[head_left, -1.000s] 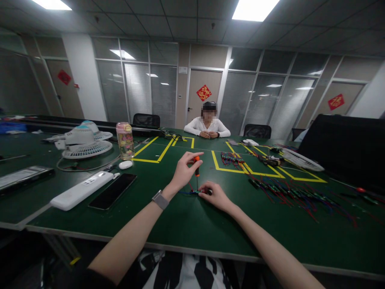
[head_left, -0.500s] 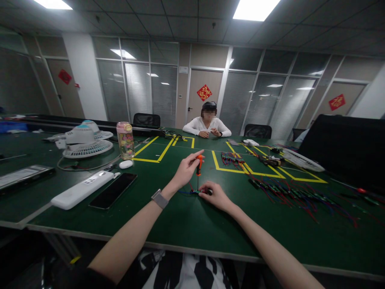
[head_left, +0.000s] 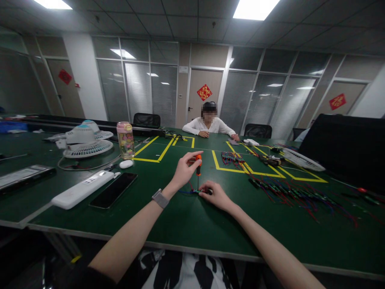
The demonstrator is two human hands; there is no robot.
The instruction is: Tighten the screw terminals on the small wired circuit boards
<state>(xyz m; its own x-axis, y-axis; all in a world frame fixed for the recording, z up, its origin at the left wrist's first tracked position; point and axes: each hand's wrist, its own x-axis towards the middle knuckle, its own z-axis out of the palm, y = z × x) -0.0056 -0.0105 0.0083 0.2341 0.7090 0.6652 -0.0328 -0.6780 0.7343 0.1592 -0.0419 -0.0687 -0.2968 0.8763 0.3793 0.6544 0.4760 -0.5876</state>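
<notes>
The right hand (head_left: 217, 196) pins a small wired connector (head_left: 197, 192) to the green worktop (head_left: 192, 224). The left hand (head_left: 184, 170) pinches an orange-handled screwdriver (head_left: 198, 166) upright, tip on the connector. Fastening looks underway, not finished. Right of the connector, a spread of red-and-blue wired pieces (head_left: 294, 196) looks yet to be worked.

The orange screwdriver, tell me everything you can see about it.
The screwdriver is small, with an orange and black handle that looks like plastic and a thin metal shaft. It stands upright, tip down on a small wired part lying on the green table. The left hand pinches the handle at its top; the right hand holds the part at the tip. The tip itself is too small to make out.
</notes>
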